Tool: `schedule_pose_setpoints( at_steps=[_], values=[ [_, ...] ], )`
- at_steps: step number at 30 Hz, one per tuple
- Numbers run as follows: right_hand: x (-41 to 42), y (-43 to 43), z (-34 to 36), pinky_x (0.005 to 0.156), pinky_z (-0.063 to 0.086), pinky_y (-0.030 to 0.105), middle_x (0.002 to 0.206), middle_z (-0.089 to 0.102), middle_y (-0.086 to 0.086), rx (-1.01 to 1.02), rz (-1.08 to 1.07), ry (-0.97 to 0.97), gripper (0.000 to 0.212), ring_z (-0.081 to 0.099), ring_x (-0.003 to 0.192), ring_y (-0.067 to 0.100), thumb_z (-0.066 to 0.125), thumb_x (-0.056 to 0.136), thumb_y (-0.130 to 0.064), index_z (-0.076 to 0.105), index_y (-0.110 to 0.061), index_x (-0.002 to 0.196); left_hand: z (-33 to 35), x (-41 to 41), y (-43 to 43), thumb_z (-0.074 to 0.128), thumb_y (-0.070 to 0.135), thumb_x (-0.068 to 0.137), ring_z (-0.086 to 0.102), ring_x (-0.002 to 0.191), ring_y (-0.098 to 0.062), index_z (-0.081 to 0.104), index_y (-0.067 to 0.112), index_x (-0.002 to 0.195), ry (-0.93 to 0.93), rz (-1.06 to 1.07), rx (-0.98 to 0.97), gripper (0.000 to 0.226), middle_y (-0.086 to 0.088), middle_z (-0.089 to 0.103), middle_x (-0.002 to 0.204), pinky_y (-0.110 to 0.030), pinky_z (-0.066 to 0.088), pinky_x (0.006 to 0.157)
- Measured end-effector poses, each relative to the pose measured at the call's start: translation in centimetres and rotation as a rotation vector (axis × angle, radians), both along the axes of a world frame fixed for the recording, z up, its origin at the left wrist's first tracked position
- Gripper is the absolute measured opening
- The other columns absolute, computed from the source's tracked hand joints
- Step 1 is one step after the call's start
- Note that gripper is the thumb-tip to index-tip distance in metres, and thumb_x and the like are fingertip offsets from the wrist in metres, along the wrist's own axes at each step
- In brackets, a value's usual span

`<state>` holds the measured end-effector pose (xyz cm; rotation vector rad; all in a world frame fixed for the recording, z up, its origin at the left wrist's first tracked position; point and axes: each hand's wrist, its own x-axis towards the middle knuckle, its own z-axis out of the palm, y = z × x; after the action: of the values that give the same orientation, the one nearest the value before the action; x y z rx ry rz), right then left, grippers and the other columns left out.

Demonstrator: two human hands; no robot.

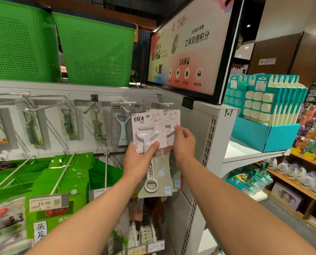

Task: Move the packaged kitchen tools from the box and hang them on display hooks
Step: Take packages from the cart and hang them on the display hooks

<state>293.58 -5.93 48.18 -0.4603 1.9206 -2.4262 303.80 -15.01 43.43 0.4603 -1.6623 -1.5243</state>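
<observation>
Far left, top shelf: two green perforated baskets (96,50) stand side by side. Below them, metal hooks (43,107) project from the white back panel, and each carries a packaged tool hanging upright. Lower left: rows of green packs (48,177) hang on long pegs. A price tag (44,203) reading 15.90 sits at the front of one peg.

Centre: a grey pack (121,129) containing a pale peeler hangs on the panel. Just to its right, the left hand (140,159) grips the lower part of the front pack (148,129). The thumb lies across the clear blister and the fingers curl behind the card. This white card holds a peeler and stands upright, overlapping the rear pack (173,124).

The right hand (184,142) pinches the right edge of the rear pack at mid height, fingers curled tight. The top edges of both packs sit just below a white hook (164,103). It cannot be determined whether either pack is threaded onto it. An opener pack (154,173) hangs directly beneath the two held packs, between the forearms.

Upper right of centre: a black-framed sign (190,45) with printed characters tilts over the shelf end. Far right: a teal box (264,133) on a white shelf holds a row of upright teal-carded packs.
</observation>
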Motion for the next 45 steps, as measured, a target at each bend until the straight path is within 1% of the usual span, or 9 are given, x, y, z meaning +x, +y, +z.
schedule_pose_setpoints(
  at_steps=[12,15,23,27,31,35,39,42,45],
  values=[
    [-2.8,-1.9,-0.5,0.091,0.060,0.049,0.085,0.078,-0.004,0.096,-0.029,0.039,0.024,0.074,0.090,0.021,0.063,0.100,-0.036,0.076,-0.022,0.085,-0.3,-1.5,-1.7,0.083,0.047,0.084,0.070,0.105,0.000,0.069,0.034,0.115,-0.031,0.028,-0.092,0.037,0.020,0.076,0.109,-0.038,0.056,0.100],
    [-3.4,-2.0,-0.5,0.091,0.060,0.045,0.090,0.076,-0.001,0.103,-0.095,0.034,0.017,0.073,0.090,0.019,0.070,0.096,-0.036,0.071,-0.019,0.094,-0.3,-1.8,-2.0,0.083,0.054,0.080,0.069,0.107,0.000,0.064,0.034,0.122,-0.046,0.012,-0.093,0.050,0.021,0.075,0.113,-0.038,0.054,0.101],
    [-3.1,-0.8,-0.5,0.080,0.055,0.035,0.091,0.070,-0.003,0.178,-0.225,0.081,0.035,0.069,0.089,0.018,0.060,0.099,-0.051,0.065,-0.017,0.101,0.4,-2.4,-1.0,0.083,0.054,0.081,0.063,0.104,0.007,0.058,0.036,0.118,-0.092,-0.013,-0.154,0.048,0.024,0.070,0.111,-0.019,0.047,0.084],
    [-1.8,0.4,-0.7,0.072,0.058,0.034,0.082,0.071,-0.005,0.168,-0.050,0.257,0.053,0.069,0.077,0.011,0.051,0.097,-0.068,0.066,-0.019,0.089,0.5,-3.2,-0.6,0.085,0.051,0.081,0.066,0.105,0.005,0.060,0.034,0.121,-0.071,-0.031,-0.160,0.050,0.021,0.072,0.112,-0.019,0.050,0.087],
    [-1.5,0.8,-1.1,0.070,0.058,0.033,0.077,0.071,-0.009,0.231,-0.018,0.359,0.041,0.067,0.072,0.006,0.062,0.095,-0.062,0.066,-0.022,0.087,0.5,-4.1,-0.4,0.086,0.041,0.084,0.067,0.101,0.008,0.061,0.030,0.123,-0.072,-0.036,-0.199,0.047,0.019,0.073,0.111,-0.022,0.053,0.089],
    [-1.6,0.5,-1.2,0.070,0.058,0.030,0.081,0.072,-0.011,0.243,-0.071,0.379,0.035,0.068,0.075,0.002,0.061,0.097,-0.060,0.065,-0.026,0.091,0.6,-4.5,-0.4,0.086,0.035,0.084,0.063,0.091,0.019,0.061,0.028,0.121,-0.087,-0.025,-0.221,0.046,0.022,0.071,0.104,-0.003,0.046,0.072],
    [-1.8,0.1,-1.4,0.071,0.058,0.034,0.081,0.071,-0.008,0.261,-0.112,0.371,0.038,0.067,0.073,0.003,0.061,0.095,-0.064,0.061,-0.026,0.092,0.5,-4.5,-0.4,0.084,0.032,0.086,0.061,0.084,0.024,0.060,0.025,0.119,-0.105,-0.016,-0.235,0.042,0.024,0.069,0.099,0.000,0.043,0.067],
    [-2.1,-0.6,-1.4,0.074,0.061,0.043,0.084,0.071,-0.008,0.282,-0.132,0.336,0.042,0.070,0.076,0.007,0.062,0.090,-0.071,0.057,-0.032,0.102,0.5,-4.2,-0.5,0.082,0.040,0.087,0.060,0.082,0.022,0.057,0.026,0.113,-0.120,0.031,-0.240,0.039,0.021,0.068,0.098,-0.002,0.043,0.064],
    [-2.4,-1.1,-1.2,0.076,0.062,0.048,0.086,0.071,-0.005,0.318,-0.124,0.305,0.063,0.072,0.079,0.013,0.058,0.087,-0.078,0.048,-0.035,0.131,0.7,-4.0,-1.1,0.073,0.058,0.089,0.066,0.090,0.002,0.054,0.027,0.116,-0.100,0.127,-0.225,0.046,0.014,0.067,0.102,-0.014,0.048,0.071]
  ],
)
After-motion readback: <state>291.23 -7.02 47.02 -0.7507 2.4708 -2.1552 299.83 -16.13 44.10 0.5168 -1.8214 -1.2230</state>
